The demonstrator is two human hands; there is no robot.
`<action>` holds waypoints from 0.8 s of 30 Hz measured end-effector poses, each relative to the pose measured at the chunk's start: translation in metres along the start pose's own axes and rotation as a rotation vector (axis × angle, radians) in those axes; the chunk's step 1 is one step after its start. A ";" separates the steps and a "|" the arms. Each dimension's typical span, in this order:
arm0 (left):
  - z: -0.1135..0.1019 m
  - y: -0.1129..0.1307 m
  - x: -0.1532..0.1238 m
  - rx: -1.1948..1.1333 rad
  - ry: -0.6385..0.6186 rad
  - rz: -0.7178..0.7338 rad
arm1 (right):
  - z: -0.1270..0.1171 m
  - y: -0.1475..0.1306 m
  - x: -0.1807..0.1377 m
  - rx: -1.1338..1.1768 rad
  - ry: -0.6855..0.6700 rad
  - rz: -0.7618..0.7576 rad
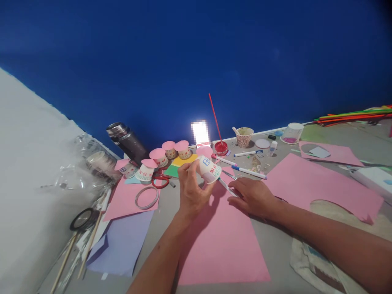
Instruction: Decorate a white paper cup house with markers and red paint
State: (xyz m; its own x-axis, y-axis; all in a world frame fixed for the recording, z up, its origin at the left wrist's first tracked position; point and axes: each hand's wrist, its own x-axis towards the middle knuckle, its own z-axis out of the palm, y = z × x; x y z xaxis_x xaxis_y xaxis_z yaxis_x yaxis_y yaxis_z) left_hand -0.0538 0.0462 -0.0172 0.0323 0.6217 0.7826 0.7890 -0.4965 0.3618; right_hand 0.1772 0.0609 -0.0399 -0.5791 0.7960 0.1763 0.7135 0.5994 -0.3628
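Observation:
My left hand (pixel 192 188) grips a small white paper cup (pixel 210 170), tilted, with a blue window and red and green marks drawn on its side. The cup is held above a pink sheet of paper (pixel 223 245). Low over the table, my right hand (pixel 252 195) has its fingers closed around the end of a white marker (pixel 226 187), whose green end points at the cup. Beside these fingers lie what look like metal scissor blades (pixel 229 174), partly hidden. A blue-capped marker (pixel 249 172) and a pink-capped marker (pixel 224 160) rest just beyond.
Several decorated cups with pink paper discs (pixel 158 155) stand at left, near red-handled scissors (pixel 161 181), a tape ring (pixel 147 198) and a dark flask (pixel 128 141). A red paint pot (pixel 221 148) and a patterned cup (pixel 244 137) are by the blue wall. Pink paper (pixel 318 183) spreads right.

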 end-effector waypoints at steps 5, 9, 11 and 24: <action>-0.003 0.003 0.001 -0.060 -0.071 -0.130 | 0.003 -0.007 0.004 -0.093 -0.129 0.049; -0.007 0.005 0.004 -0.095 -0.103 -0.139 | 0.002 -0.007 0.003 -0.128 -0.145 0.069; -0.010 0.006 0.005 -0.088 -0.129 -0.160 | 0.001 -0.007 0.003 -0.140 -0.149 0.070; -0.042 0.010 0.025 -0.066 -0.350 0.014 | -0.002 -0.006 0.001 -0.160 -0.166 0.065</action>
State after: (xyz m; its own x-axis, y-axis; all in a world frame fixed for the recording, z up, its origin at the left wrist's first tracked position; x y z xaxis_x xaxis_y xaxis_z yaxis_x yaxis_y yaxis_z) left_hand -0.0710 0.0307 0.0274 0.2600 0.7791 0.5704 0.7458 -0.5372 0.3938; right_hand 0.1728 0.0580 -0.0358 -0.5772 0.8166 -0.0009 0.7974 0.5634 -0.2163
